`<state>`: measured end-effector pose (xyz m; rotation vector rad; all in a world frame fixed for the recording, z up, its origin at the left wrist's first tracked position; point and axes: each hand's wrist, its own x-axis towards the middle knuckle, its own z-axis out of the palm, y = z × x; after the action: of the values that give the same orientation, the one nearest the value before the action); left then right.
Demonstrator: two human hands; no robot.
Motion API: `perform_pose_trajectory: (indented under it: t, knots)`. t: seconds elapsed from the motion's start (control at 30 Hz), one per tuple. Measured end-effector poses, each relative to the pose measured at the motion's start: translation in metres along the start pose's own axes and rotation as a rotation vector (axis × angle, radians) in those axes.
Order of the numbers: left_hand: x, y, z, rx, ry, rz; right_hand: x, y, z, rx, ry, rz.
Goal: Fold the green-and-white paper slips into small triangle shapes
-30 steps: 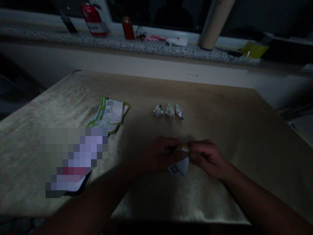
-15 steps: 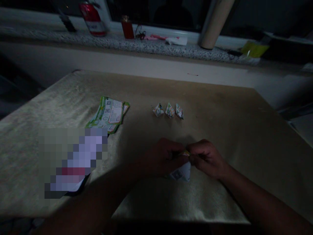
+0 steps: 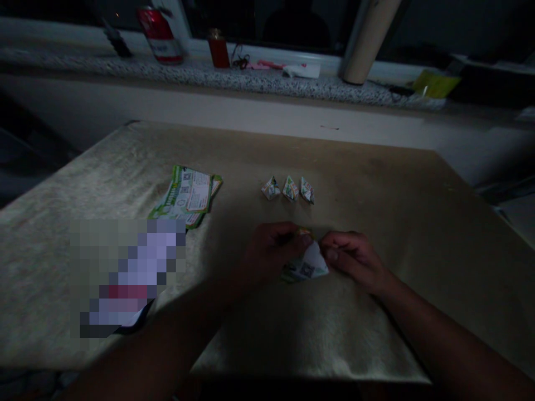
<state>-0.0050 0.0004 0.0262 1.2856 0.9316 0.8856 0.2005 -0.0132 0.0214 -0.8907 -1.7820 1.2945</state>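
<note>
In dim light both my hands pinch one small printed paper piece (image 3: 308, 266) low over the table (image 3: 376, 189). My left hand (image 3: 273, 253) grips its left side with curled fingers. From the right, my right hand (image 3: 355, 260) holds the other edge with thumb and fingers pressed together. The piece is partly folded, with a white face and a code print showing. Three small folded paper triangles (image 3: 288, 189) stand in a row just beyond my hands.
A stack of green and white printed leaflets (image 3: 188, 195) lies at the left, with a blurred-out flat object (image 3: 125, 273) nearer me. On the stone ledge behind stand a red can (image 3: 161, 33), a small red container (image 3: 219, 50) and a tall roll (image 3: 368, 39).
My hands moved a little farther from me with the paper. The piece has turned, so more of its white printed face lies open between my fingers.
</note>
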Motion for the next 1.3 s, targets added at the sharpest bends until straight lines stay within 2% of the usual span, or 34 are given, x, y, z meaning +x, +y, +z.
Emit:
perform_pose_trajectory:
  t: [0.07, 0.13, 0.23, 0.33, 0.43, 0.5, 0.57, 0.67, 0.83, 0.93, 1.1, 1.23, 1.3]
  knots:
    - [0.003, 0.0, -0.001, -0.026, 0.11, -0.002, 0.001, 0.002, 0.001, -0.035, 0.022, 0.043]
    - [0.004, 0.0, -0.002, -0.041, 0.176, -0.005, 0.002, 0.003, 0.001, -0.058, 0.107, 0.087]
    - [0.004, 0.001, -0.004, -0.049, 0.171, -0.034, 0.006, 0.006, 0.001, -0.01, 0.278, 0.124]
    - [0.004, 0.003, -0.006, -0.046, 0.12, -0.096, 0.009, 0.009, -0.002, 0.03, 0.38, 0.116]
    - [0.006, 0.003, -0.008, -0.06, 0.19, -0.123, 0.009, 0.011, -0.004, -0.036, 0.433, 0.016]
    - [0.008, 0.003, -0.01, -0.081, 0.261, -0.127, 0.007, 0.011, -0.007, -0.18, 0.428, -0.087]
    - [0.009, 0.002, -0.012, -0.119, 0.312, -0.124, 0.006, 0.008, -0.009, -0.425, 0.39, -0.206]
    - [0.009, 0.0, -0.012, -0.157, 0.345, -0.117, 0.005, 0.004, -0.011, -0.746, 0.287, -0.385]
    - [0.009, 0.0, -0.01, -0.104, 0.291, -0.169, 0.005, 0.005, -0.011, -0.9, 0.18, -0.49]
    - [0.009, -0.001, -0.015, 0.098, 0.215, -0.164, 0.003, 0.006, -0.012, -0.937, 0.143, -0.496]
    - [0.003, -0.003, -0.024, 0.801, 0.219, 0.013, 0.002, 0.009, -0.013, -1.037, 0.067, -0.463]
    - [-0.003, -0.001, -0.026, 1.125, -0.061, 0.25, 0.002, 0.012, -0.011, -1.078, -0.022, -0.44]
    - [-0.004, -0.001, -0.026, 1.224, -0.147, 0.304, 0.001, 0.013, -0.009, -1.064, -0.039, -0.41]
